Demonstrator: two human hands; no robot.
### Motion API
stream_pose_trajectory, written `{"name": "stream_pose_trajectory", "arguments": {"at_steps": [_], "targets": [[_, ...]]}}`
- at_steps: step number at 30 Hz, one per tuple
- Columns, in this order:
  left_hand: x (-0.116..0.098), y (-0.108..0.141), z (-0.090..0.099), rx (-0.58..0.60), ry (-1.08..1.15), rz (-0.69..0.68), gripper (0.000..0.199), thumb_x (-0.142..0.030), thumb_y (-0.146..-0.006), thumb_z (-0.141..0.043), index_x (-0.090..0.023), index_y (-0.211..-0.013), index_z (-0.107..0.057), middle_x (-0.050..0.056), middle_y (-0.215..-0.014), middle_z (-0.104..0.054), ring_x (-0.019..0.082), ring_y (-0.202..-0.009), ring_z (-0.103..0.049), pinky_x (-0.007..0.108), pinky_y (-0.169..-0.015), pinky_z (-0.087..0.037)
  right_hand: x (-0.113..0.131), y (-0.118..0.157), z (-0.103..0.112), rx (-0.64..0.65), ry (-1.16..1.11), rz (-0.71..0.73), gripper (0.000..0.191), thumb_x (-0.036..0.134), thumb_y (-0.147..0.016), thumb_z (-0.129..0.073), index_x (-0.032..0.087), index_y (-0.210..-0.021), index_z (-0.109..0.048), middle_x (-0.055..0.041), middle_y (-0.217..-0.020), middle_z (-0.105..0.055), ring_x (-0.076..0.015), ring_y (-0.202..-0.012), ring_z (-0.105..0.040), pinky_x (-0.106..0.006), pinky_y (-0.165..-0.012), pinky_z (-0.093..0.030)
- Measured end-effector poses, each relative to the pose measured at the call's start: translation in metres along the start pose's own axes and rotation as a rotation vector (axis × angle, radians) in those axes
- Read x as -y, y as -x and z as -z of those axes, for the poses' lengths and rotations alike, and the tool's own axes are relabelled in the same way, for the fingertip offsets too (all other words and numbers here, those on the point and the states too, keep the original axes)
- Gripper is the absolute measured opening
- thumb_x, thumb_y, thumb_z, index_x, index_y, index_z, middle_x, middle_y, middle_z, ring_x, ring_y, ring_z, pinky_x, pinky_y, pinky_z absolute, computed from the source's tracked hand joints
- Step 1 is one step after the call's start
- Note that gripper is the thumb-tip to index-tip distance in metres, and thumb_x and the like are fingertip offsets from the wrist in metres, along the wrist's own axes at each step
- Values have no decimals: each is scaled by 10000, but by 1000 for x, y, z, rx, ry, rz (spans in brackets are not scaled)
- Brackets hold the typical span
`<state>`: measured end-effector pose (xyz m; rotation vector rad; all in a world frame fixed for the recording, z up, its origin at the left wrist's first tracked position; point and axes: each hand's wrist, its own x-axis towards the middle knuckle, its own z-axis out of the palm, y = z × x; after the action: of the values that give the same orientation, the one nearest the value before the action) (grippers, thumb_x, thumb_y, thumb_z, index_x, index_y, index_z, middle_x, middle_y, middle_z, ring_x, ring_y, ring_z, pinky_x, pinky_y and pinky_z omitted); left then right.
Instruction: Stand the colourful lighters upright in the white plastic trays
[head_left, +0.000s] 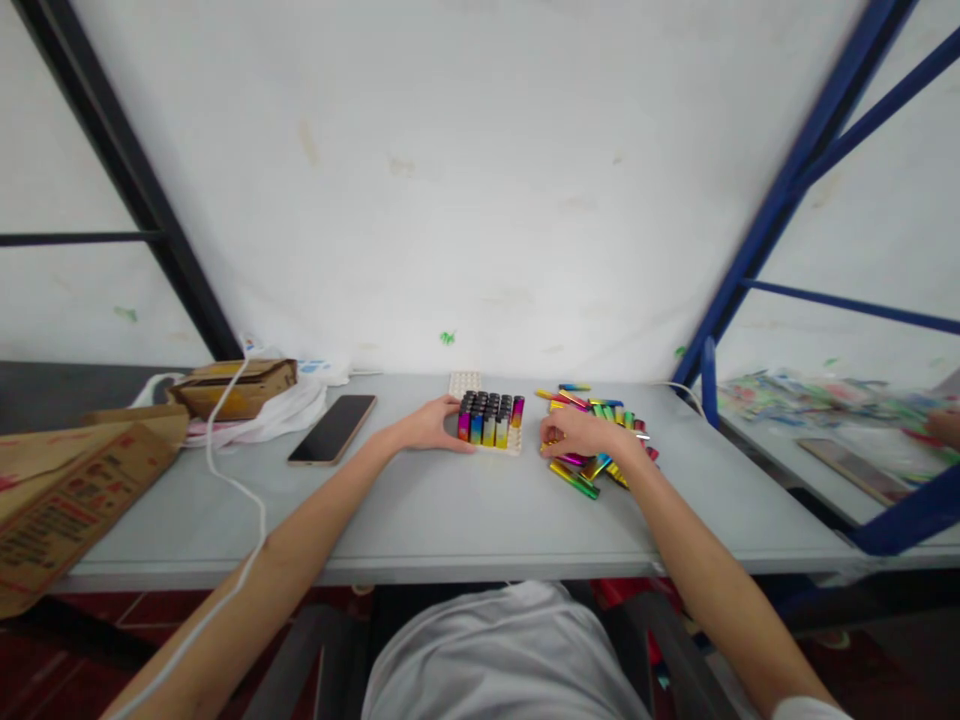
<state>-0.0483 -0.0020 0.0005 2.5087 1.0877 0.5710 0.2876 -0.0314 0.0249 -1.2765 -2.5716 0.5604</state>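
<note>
A white tray [514, 440] stands at the middle of the grey table, with several colourful metallic tubes [489, 432] upright in it, dark at their tops. Around the tray's left side curve the thumb and fingers of my left hand [435, 424]. To the right lies a loose pile of shiny multicoloured tubes [600, 468]. My right hand [574, 433] is over the left part of this pile with its fingers bent together; what they hold is too small to make out. Behind the filled tray is another pale tray [464, 383] with a grid of holes.
A phone [333, 430] lies left of my left hand. Further left are cardboard boxes [82, 480], plastic bags and a white cable [259, 500] crossing my left forearm. Blue metal posts [787, 190] rise at the right, with another table and a person's hand [943, 427] beyond.
</note>
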Motion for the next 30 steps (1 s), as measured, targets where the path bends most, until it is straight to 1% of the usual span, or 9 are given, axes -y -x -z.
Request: {"name": "stream_pose_trajectory", "arguments": {"at_steps": [3,6,9,12,15,19,24,27,30], "targets": [[1,0,0,11,-3,1,760,-704,-664,-801,-195,-1223,-723,99,-1373,-644,349,-1252,-591,406,-1140,-430,-2,-5,-1,-126,9,-13,160,323,-864,-735,171,-846,-688,-48,-775,-697,-174,-685,-593,-271,-642,-422],[1,0,0,15,-16,1,767,-710,-669,-794,-199,-1236,-715,104,-1378,-640,351,-1268,-583,416,-1144,-427,0,-11,-4,-266,-103,-70,248,403,-972,-583,172,-894,-629,-26,-738,-664,-163,-659,-574,-274,-647,-432],[0,-1,1,26,-33,4,779,-708,-680,-787,-193,-1259,-701,116,-1374,-638,344,-1264,-586,420,-1142,-430,10,-16,-10,-331,-391,-107,333,520,-978,-529,193,-931,-578,10,-701,-617,-153,-625,-559,-264,-608,-444],[-1,-1,1,33,-45,15,786,-711,-680,-785,-197,-1268,-693,114,-1368,-640,342,-1262,-587,419,-1139,-433,24,-18,-16,-303,-749,-85,392,615,-933,-551,229,-995,-527,40,-694,-574,-153,-616,-574,-259,-568,-466],[-2,-1,1,31,-31,13,784,-714,-678,-785,-195,-1260,-697,117,-1370,-634,342,-1264,-584,421,-1146,-425,32,-19,-20,-311,-955,-67,416,649,-906,-576,262,-1044,-508,71,-708,-510,-110,-521,-487,-216,-467,-385],[-1,0,1,19,-3,8,778,-713,-668,-792,-209,-1254,-702,103,-1368,-637,339,-1254,-589,421,-1144,-428,31,-22,-21,-294,-988,-104,424,649,-919,-548,246,-1048,-572,86,-674,-421,-62,-448,-243,-195,-418,-187],[3,0,-1,4,5,3,814,-715,-664,-796,-200,-1285,-684,103,-1347,-651,339,-1230,-601,424,-1134,-440,23,-28,-24,-314,-900,-89,458,593,-850,-657,187,-1061,-675,61,-673,-455,-75,-516,-337,-209,-480,-292],[3,0,-1,14,-6,1,799,-714,-680,-788,-205,-1287,-683,99,-1357,-645,334,-1227,-603,420,-1135,-442,20,-30,-24,-441,-833,-95,488,586,-808,-703,187,-1089,-687,54,-663,-504,-87,-525,-382,-217,-491,-314],[3,0,0,14,-14,12,805,-714,-677,-791,-188,-1277,-687,112,-1352,-643,340,-1228,-603,426,-1135,-444,20,-30,-22,-556,-780,-95,479,609,-742,-764,173,-919,-677,39,-658,-537,-96,-543,-410,-225,-501,-337]]}}
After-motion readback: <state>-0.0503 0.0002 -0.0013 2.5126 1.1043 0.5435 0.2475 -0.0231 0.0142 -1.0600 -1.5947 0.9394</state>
